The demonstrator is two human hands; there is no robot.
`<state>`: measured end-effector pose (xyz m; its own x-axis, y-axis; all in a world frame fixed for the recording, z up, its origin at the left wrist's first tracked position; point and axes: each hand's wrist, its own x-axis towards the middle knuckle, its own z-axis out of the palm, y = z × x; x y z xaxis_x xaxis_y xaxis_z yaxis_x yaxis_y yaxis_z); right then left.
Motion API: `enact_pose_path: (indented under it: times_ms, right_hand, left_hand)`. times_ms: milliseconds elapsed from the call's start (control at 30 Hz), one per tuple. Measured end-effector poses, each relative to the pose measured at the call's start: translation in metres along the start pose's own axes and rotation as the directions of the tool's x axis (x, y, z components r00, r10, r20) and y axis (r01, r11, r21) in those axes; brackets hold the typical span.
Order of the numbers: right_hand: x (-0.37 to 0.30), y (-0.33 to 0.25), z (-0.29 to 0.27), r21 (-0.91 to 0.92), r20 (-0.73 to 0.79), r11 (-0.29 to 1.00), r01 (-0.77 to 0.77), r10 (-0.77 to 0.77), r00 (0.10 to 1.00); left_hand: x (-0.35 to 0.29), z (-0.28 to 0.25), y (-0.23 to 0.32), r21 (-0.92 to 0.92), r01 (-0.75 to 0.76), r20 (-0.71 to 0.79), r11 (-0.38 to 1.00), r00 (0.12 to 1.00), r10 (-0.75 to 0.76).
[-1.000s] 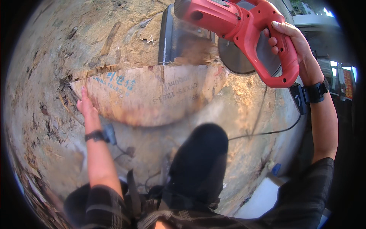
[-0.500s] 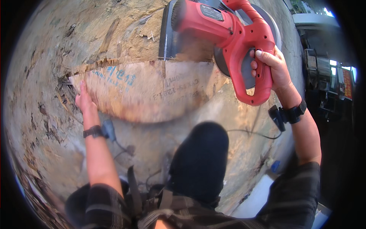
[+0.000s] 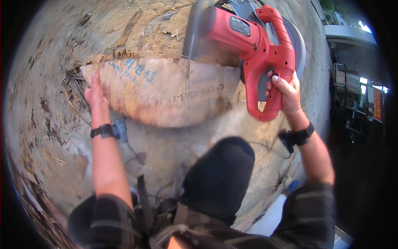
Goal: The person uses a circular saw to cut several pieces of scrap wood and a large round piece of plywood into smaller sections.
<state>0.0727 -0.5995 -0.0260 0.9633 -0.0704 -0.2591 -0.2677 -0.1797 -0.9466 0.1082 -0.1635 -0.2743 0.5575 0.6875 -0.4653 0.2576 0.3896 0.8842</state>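
My right hand (image 3: 286, 93) is wrapped around the rear handle of a red circular saw (image 3: 271, 58), fingers through the handle opening. The saw's metal base plate (image 3: 191, 33) stands at the far side of a wooden board (image 3: 166, 93), near its right half. Blur hides the line where saw and board meet, and the blade's cutting edge cannot be made out. My left hand (image 3: 96, 93) grips the board's left end, thumb lying on its top face. The board has a ragged straight far edge, a curved near edge, and blue and dark printed marks.
Sawdust (image 3: 161, 25) and wood splinters (image 3: 130, 27) lie beyond the board on the concrete ground (image 3: 41, 83). My bent knee (image 3: 222, 178) is close to the board's near side. A cord (image 3: 265, 145) runs below the saw. Stacked equipment (image 3: 350, 91) stands at the far right.
The saw has turned slightly, its rear handle and my right hand coming inward to the left. The board and my left hand appear a little higher in view, the grip unchanged.
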Motion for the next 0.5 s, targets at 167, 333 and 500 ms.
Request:
enact_pose_path:
  times_ms: [167,333,500]
  right_hand:
    - [0.001,0.049,0.003,-0.042,-0.046,0.991,0.124,-0.126,0.991]
    - [-0.004,0.095,0.011,0.005,-0.102,0.977,0.215,-0.213,0.972]
    - [-0.005,0.116,0.021,0.083,-0.14,0.976,0.202,-0.189,0.972]
  left_hand:
    - [0.008,-0.004,-0.002,-0.002,-0.007,0.004,1.0,1.0,0.007]
    - [0.003,0.001,0.002,0.02,0.008,-0.013,1.0,1.0,-0.008]
    - [0.011,-0.001,-0.003,-0.026,-0.003,0.032,1.0,0.999,0.004]
